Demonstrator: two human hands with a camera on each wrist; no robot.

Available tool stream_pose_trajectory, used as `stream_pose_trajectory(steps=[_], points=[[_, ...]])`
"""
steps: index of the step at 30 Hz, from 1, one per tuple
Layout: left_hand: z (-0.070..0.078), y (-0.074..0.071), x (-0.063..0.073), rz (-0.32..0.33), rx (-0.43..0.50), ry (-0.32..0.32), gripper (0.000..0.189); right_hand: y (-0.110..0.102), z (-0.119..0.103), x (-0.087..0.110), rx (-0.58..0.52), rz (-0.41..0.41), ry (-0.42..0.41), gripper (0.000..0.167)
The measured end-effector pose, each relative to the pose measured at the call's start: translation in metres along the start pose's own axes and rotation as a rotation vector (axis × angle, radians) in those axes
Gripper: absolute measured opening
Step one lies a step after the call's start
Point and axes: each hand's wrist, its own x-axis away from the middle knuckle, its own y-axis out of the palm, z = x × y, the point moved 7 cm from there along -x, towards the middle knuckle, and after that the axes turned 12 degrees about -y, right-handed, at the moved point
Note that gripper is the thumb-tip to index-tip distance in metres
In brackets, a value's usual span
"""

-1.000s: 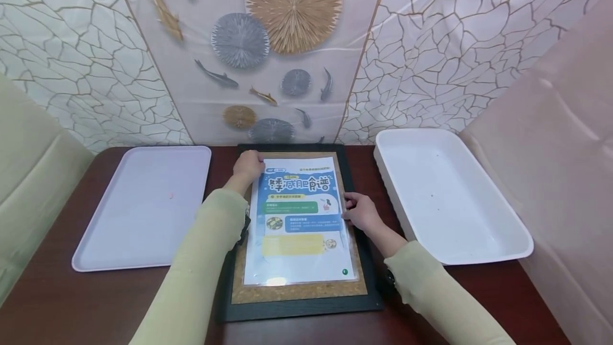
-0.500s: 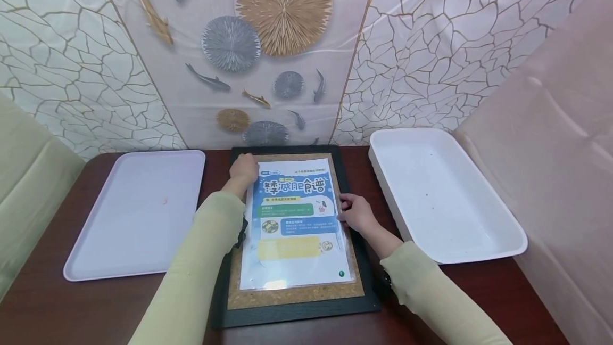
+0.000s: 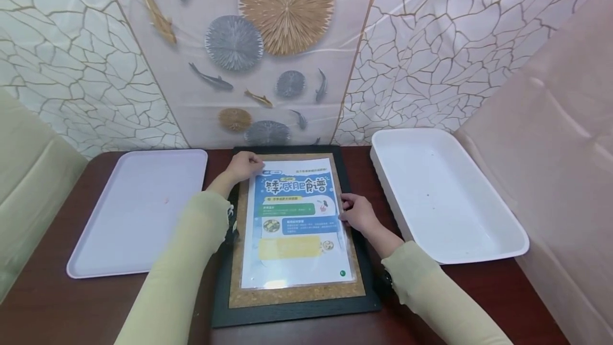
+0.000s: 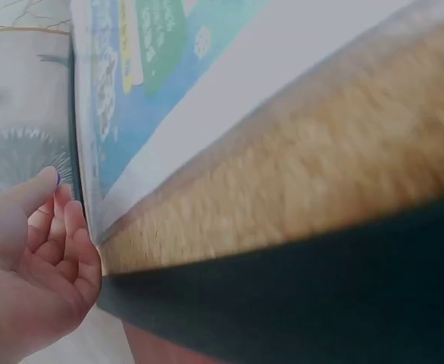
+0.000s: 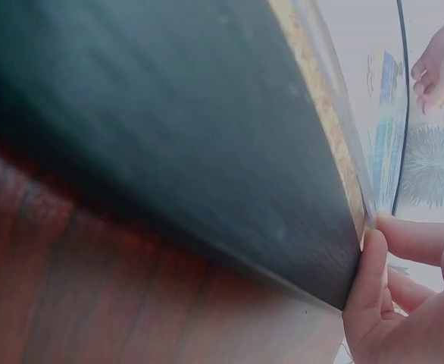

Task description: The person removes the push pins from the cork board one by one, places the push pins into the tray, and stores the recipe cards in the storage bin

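Note:
A laminated poster [image 3: 297,222] with blue, green and yellow print lies on a cork board [image 3: 287,298] that has a dark frame [image 3: 297,311]. My left hand [image 3: 243,165] is at the poster's upper left corner. In the left wrist view, the left thumb and forefinger pinch a small blue pushpin [image 4: 57,179], mostly hidden by the fingertips. My right hand [image 3: 359,213] is at the poster's right edge, below its title. There the right thumb [image 5: 415,236] and forefinger pinch the clear plastic margin, seen close in the right wrist view.
To the left of the board a flat pale tray [image 3: 139,212] lies on the dark red table [image 3: 38,260]. A deeper white tray [image 3: 450,201] stands to the right. Behind the table hangs a patterned cloth [image 3: 287,84], and padded seats flank both sides.
My left wrist and forearm have swung to the left, and the left fingers now point right across the poster's corner. The right hand keeps its hold at the edge. The head view has shifted slightly.

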Motion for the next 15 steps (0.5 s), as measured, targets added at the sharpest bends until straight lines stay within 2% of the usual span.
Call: stream_pose_trajectory(steps=[4,11,15], points=[[-0.006,-0.011,0.006,0.003,0.018,0.001,0.025,0.001,-0.001,0.0,0.003,-0.002,-0.006,0.056],[-0.012,-0.03,0.02,0.051,0.033,0.067,0.023,0.001,0.0,0.001,-0.007,-0.013,-0.006,0.056],[-0.021,-0.042,0.028,0.082,0.044,0.075,0.022,-0.001,0.0,0.001,-0.006,-0.009,-0.004,0.055]])
